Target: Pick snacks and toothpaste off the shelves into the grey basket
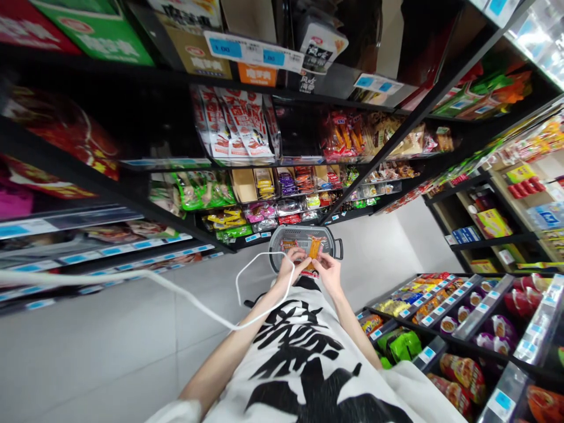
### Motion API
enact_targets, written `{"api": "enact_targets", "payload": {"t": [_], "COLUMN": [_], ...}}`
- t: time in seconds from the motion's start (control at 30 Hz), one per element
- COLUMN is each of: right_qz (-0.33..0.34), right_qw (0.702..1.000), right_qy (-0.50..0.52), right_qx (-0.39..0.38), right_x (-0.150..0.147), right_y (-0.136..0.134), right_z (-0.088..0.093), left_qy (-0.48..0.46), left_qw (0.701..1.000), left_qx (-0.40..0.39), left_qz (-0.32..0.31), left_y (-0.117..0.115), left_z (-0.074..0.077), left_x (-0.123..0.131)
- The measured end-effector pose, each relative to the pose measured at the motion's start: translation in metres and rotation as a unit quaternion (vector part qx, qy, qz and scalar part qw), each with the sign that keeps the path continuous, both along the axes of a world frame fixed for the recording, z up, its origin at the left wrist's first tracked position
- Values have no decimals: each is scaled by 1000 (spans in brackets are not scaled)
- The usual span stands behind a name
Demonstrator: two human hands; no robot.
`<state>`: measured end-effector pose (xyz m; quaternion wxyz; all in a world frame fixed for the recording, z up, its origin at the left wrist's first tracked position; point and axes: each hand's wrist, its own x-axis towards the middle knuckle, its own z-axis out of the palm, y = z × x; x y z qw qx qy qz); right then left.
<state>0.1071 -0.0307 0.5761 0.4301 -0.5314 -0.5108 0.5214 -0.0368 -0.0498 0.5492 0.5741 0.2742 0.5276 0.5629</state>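
Note:
Both hands are together over a grey plastic shopping basket, close to my body. An orange snack packet in clear wrapping is pinched between them. My left hand grips its left side, fingers closed. On the right edge, my right hand has its fingertips pressed to the packet. Inside the basket lies another small packet with red and orange colouring, left of the held one. A red-edged packet shows partly below my fingers; its kind is hidden.
Snack shelves rise in front and to the left. Sloped display bins stand close on my right, with another shelf unit beyond. A white cable loops across my left forearm. Grey tiled floor extends at left.

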Motion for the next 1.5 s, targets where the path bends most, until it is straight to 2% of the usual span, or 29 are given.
{"api": "enact_targets", "payload": {"t": [0.17, 0.33, 0.53, 0.8, 0.93, 1.13, 1.33, 1.5], "right_qz": [34, 48, 24, -29, -34, -79, -46, -11], "right_qw": [998, 992, 992, 998, 998, 995, 997, 999], "right_qy": [-44, -96, -100, 22, 34, 44, 45, 24], "right_qx": [38, 72, 79, -42, -46, -41, -48, -34], "right_x": [0, -5, -10, -2, -2, -5, 2, -1], "right_y": [-3, -4, -1, 4, 5, 8, 7, 5], "right_z": [3, 9, 11, -3, -3, -2, 11, 15], "left_qy": [24, 84, 67, 94, 72, 85, 38, -59], "left_qw": [999, 996, 997, 996, 997, 994, 996, 996], "left_qx": [7, 29, 14, 5, 12, 27, 15, 15], "left_qz": [20, 13, 31, -11, -28, -63, -74, -71], "left_y": [1, -1, -1, -1, 1, 1, 0, 1], "left_z": [-7, -17, -22, -10, -7, -4, 5, 5], "left_x": [-4, -8, -5, -4, -2, 5, 11, 10]}}
